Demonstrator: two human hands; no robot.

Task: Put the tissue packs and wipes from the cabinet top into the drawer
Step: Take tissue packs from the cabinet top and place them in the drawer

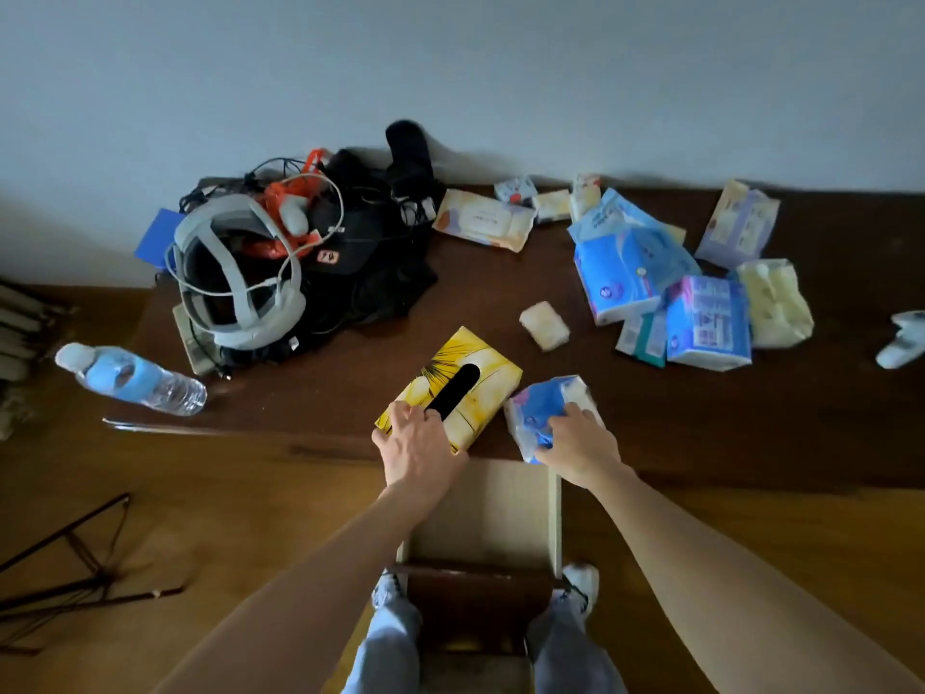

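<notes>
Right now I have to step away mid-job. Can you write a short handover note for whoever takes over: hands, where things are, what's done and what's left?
Left hand: gripping the near end of the yellow tissue box at the cabinet top's front edge.
Right hand: gripping a blue tissue pack, also at the front edge.
Drawer: pulled open just below both hands; the part in view looks empty.
Done: nothing seen in the drawer yet.
Left: drop these two in, then the small pale pack, the wipes pack near the wall, and the pile of packs on the right.
</notes>
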